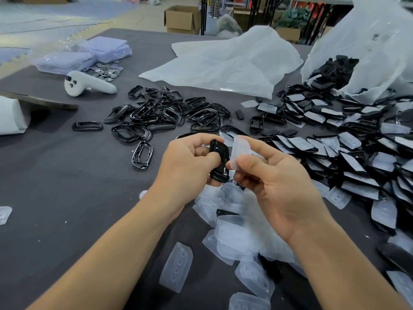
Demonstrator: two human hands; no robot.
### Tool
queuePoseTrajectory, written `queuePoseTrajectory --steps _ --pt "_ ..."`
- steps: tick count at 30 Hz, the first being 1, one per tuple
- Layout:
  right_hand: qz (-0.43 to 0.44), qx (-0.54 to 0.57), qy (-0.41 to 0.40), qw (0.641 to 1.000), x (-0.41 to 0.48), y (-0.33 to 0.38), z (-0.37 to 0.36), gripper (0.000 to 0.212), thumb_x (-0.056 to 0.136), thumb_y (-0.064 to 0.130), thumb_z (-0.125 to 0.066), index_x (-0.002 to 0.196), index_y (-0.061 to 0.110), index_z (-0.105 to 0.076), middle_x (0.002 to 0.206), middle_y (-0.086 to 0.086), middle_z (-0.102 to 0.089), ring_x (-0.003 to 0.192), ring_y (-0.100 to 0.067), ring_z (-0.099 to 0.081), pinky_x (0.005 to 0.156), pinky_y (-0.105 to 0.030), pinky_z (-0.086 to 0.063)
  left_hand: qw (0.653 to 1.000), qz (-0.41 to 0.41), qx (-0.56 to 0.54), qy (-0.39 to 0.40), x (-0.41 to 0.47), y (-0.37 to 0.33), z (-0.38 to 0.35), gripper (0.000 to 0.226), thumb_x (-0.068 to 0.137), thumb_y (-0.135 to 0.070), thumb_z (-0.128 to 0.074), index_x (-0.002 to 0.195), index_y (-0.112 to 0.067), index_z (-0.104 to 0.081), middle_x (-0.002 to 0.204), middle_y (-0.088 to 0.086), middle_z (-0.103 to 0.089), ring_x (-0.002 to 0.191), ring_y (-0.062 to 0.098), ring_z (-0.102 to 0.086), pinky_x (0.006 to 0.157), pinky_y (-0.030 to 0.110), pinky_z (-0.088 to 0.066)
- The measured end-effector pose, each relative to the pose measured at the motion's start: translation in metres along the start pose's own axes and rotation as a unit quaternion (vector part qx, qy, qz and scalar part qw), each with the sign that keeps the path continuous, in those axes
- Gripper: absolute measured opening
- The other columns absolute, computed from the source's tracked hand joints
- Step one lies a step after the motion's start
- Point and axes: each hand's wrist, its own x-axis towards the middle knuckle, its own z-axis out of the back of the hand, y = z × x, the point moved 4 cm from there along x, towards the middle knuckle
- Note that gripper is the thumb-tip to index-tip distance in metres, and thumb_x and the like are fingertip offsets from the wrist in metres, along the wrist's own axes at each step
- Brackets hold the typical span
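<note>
Shell, black plastic, key-fob pattern (220, 159) — held near mid-frame above the surface (67, 175), upright and slightly tilted, in the left hand (190, 162). The thumb is curled across its face and the fingers wrap behind, a grip that braces the piece so the other hand can work against it. Pad, translucent, button-dimpled (240, 151) — pinched between thumb and forefinger of the right hand (274, 182), the other fingers loosely curled beneath. It stands at the shell's 3 o'clock edge, touching or nearly so. Whether it is being peeled out or pressed in cannot be told, though the sorted heaps suggest separation. Frames, black, open-centred, heap (165, 110) — at 11 o'clock of the hands, well apart; judged the drop point for emptied shells, on the left hand's side. Pads, translucent, loose pile (234, 231) — at 6 o'clock, directly under the right hand, likely so that a freed pad can simply fall. Units, black with pale pad fitted, large heap (357, 153) — at 3 o'clock, spilling from a clear bag (368, 41) at 1 o'clock; supply stock, laid on the right-hand side for picking. Controller, white (87, 85) — at 10 o'clock, lying idle on its side. Sheet bag, pale, flat (223, 61) — at 12 o'clock.
</note>
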Motion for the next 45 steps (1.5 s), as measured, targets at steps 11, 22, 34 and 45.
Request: queuePoseTrajectory --steps 11,22,34,45 --pt "0.004 -0.022 -0.007 1.000 -0.002 0.005 0.004 0.026 0.077 -0.005 -0.059 0.079 0.011 -0.079 0.063 0.001 -0.056 0.057 -0.010 -0.046 0.053 -0.021 -0.037 1.000 -0.007 0.012 -0.003 0.000 0.001 0.000 0.034 0.091 0.007 -0.062 0.102 -0.021 -0.077 0.082 0.014 -0.077 0.061 0.012 -0.069 0.051 0.026 -0.057" --pt "0.086 -0.049 -0.035 0.994 -0.005 0.004 -0.002 0.012 0.084 0.002 -0.076 0.084 0.012 -0.082 0.083 -0.011 -0.077 0.080 -0.019 -0.074 0.076 -0.027 -0.059 0.999 -0.031 0.015 -0.015 -0.011 -0.002 -0.015 0.017 0.092 -0.010 -0.075 0.099 -0.025 -0.077 0.074 0.004 -0.079 0.068 0.029 -0.078 0.058 0.038 -0.064" --pt "0.171 -0.243 -0.179 0.938 0.000 0.002 0.014 0.012 0.076 0.026 -0.088 0.077 0.027 -0.076 0.062 0.003 -0.073 0.053 -0.017 -0.070 0.053 -0.032 -0.055 0.987 0.015 -0.145 0.062 -0.014 0.000 -0.027 0.032 0.095 0.010 -0.064 0.109 -0.017 -0.076 0.087 0.016 -0.079 0.073 0.021 -0.077 0.064 0.030 -0.062" --pt "0.134 -0.262 -0.170 0.940 0.002 0.004 0.018 0.021 0.066 0.041 -0.082 0.076 0.025 -0.074 0.065 0.000 -0.074 0.061 -0.024 -0.074 0.065 -0.051 -0.063 0.983 0.039 -0.171 0.056 -0.015 0.000 -0.030 0.033 0.091 0.009 -0.059 0.108 -0.013 -0.078 0.082 0.007 -0.076 0.070 0.020 -0.074 0.073 0.043 -0.065"
